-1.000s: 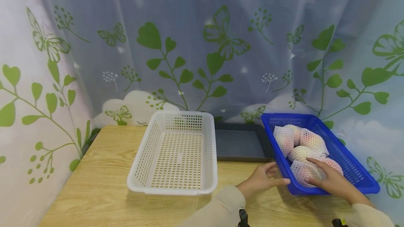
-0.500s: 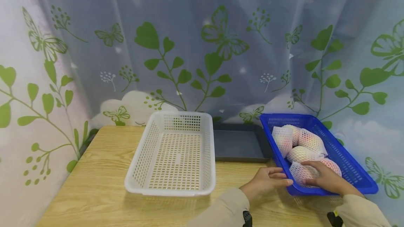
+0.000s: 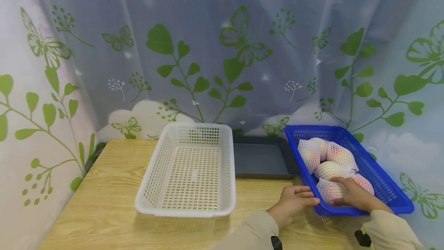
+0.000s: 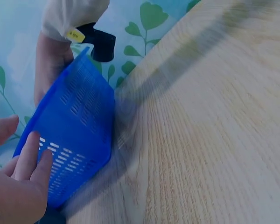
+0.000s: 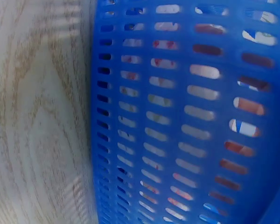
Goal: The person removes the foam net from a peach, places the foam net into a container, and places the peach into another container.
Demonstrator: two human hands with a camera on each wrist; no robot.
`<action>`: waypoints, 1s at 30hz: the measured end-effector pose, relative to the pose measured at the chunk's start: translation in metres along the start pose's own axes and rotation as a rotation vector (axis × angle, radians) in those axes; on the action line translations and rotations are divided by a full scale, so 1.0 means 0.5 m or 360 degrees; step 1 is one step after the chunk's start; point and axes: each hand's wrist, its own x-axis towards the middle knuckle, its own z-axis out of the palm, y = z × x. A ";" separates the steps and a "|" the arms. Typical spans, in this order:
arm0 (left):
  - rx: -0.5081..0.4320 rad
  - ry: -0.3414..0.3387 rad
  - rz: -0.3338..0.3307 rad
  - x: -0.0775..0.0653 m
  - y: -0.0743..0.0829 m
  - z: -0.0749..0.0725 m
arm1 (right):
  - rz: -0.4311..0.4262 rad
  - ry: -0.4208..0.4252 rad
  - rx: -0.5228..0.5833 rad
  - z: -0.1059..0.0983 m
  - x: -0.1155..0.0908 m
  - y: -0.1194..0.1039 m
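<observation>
Curling closer than before round a netted fruit point(image 3: 326, 191), right grip point(image 3: 359, 196)

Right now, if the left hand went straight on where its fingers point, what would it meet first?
The side of the blue basket, probably; whether the left hand already touches it is unclear.

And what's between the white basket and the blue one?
In the head view: a dark tray toward the back and, nearer, the left hand over the wooden table.

Dk gry tray point(image 3: 263, 159) on wood tbl point(image 3: 100, 188); bluish curtain point(image 3: 194, 7) bhd, grn leaf/butterfly print point(image 3: 159, 39).
</observation>
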 end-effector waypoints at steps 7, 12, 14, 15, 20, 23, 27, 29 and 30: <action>-0.0008 0.0106 -0.0015 -0.005 0.002 0.018 | 0.0124 -0.0043 -0.0004 -0.006 0.000 -0.010; 0.0086 0.0147 -0.0066 -0.005 0.005 0.026 | 0.0086 -0.0056 0.0024 -0.005 0.002 -0.009; 0.0107 0.0163 -0.0082 -0.005 0.005 0.028 | 0.0041 -0.0060 0.0042 -0.005 0.002 -0.008; 0.0112 0.0170 -0.0086 -0.005 0.004 0.028 | 0.0020 -0.0059 0.0052 -0.004 0.002 -0.008; 0.0134 0.0184 -0.0118 -0.004 0.002 0.029 | -0.0014 -0.0082 0.0067 -0.005 0.002 -0.007; 0.0131 0.0196 -0.0128 -0.003 0.002 0.030 | 0.0067 -0.0118 0.0059 -0.007 0.003 -0.008; 0.0111 0.0220 -0.0108 -0.002 0.003 0.032 | 0.0156 -0.0142 0.0045 -0.010 0.004 -0.009; 0.0110 0.0234 -0.0088 -0.002 0.003 0.033 | 0.0153 -0.0129 0.0044 -0.009 0.003 -0.008; 0.0112 0.0241 -0.0078 -0.003 0.003 0.034 | 0.0145 -0.0116 0.0043 -0.009 0.003 -0.007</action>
